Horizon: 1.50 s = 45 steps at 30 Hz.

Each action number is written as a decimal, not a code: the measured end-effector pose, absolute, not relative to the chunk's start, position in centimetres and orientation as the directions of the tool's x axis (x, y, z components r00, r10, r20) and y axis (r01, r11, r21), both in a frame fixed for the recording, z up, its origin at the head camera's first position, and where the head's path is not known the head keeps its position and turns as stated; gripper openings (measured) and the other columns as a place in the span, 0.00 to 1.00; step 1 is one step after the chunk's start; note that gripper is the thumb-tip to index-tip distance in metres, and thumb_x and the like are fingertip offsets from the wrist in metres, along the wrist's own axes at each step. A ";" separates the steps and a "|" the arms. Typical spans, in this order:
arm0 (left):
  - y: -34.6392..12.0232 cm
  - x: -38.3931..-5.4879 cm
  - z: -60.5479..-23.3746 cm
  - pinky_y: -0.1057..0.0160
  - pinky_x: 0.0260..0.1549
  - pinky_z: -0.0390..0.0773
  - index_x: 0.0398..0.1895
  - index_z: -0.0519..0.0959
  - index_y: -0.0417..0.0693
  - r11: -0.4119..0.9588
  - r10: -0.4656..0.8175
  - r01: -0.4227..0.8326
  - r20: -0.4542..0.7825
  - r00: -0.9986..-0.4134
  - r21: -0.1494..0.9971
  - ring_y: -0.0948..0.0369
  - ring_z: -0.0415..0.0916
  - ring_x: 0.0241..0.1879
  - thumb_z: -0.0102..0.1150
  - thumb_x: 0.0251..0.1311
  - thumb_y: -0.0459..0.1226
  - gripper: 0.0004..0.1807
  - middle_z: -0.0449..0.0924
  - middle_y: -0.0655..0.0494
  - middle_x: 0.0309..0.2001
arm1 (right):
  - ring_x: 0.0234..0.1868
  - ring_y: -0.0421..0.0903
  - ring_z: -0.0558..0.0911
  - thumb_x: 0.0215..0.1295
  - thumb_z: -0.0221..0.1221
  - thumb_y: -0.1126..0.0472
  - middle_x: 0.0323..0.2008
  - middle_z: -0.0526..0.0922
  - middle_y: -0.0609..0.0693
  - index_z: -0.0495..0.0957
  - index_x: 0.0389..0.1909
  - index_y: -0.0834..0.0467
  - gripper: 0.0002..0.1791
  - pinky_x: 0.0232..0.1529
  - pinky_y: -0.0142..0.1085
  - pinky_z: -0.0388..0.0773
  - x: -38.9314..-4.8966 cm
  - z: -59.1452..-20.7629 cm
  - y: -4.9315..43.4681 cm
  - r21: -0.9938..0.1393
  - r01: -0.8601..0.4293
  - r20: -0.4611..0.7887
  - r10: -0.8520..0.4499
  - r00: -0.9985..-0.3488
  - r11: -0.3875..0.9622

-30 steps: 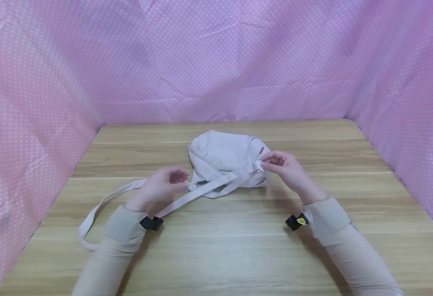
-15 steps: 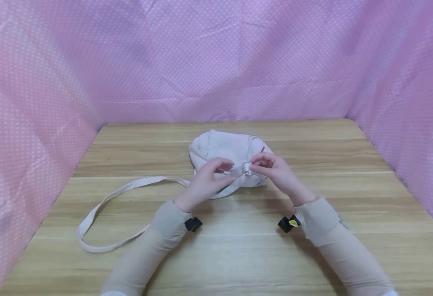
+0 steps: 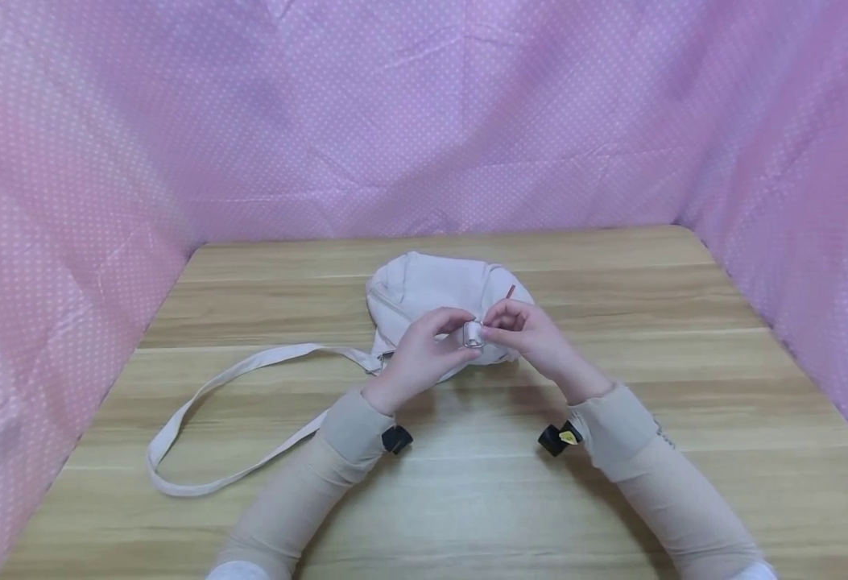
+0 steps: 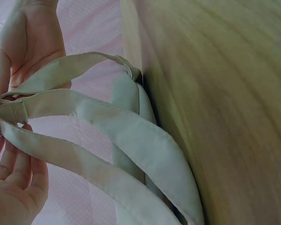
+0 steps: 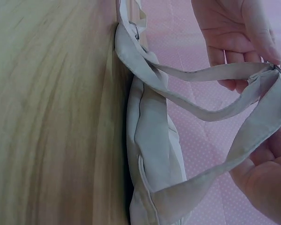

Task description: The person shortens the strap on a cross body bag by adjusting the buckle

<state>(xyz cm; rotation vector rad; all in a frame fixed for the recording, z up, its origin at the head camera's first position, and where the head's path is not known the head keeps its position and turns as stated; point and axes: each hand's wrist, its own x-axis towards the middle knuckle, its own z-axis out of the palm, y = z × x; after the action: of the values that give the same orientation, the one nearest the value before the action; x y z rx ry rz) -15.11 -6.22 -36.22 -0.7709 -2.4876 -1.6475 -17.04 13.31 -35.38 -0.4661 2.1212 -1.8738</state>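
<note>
A small off-white fabric bag (image 3: 438,282) lies on the wooden table, its long strap (image 3: 238,370) looping out to the left. Just above the bag's near side, both hands meet at a square metal strap buckle (image 3: 473,334). The left hand (image 3: 424,350) grips the buckle's frame, thumb below and fingers above. From the other side, the right hand (image 3: 532,338) pinches the strap at the buckle between thumb and fingertips. In the left wrist view, several strap lengths (image 4: 103,117) run from the buckle down to the bag. The right wrist view shows the strap (image 5: 192,192) drawn up off the bag.
The light wooden table (image 3: 452,499) spreads around the bag. Pink dotted cloth (image 3: 424,121) hangs behind and along both sides. A short red tag (image 3: 510,292) shows at the bag's right end.
The left hand has moved right and taken hold of the buckle. The right hand has brought the buckle a little to the left. The bag has stayed nearly in place.
</note>
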 end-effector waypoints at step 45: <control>-8.3 -15.6 -36.2 0.65 0.51 0.76 0.43 0.82 0.41 0.302 0.382 0.554 0.434 -0.816 0.776 0.60 0.78 0.45 0.74 0.44 0.34 0.19 0.84 0.52 0.42 | 0.32 0.37 0.72 0.67 0.54 0.67 0.27 0.78 0.43 0.79 0.36 0.70 0.09 0.37 0.28 0.72 -18.0 -37.0 14.7 -0.938 -0.190 -0.006 -0.561 -0.828 0.291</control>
<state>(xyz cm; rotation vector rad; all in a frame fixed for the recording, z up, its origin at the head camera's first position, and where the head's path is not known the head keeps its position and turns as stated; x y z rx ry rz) -15.56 -8.31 -36.19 -0.8710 -2.3948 -1.5335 -18.02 14.71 -37.02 -0.6790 2.2314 -1.5493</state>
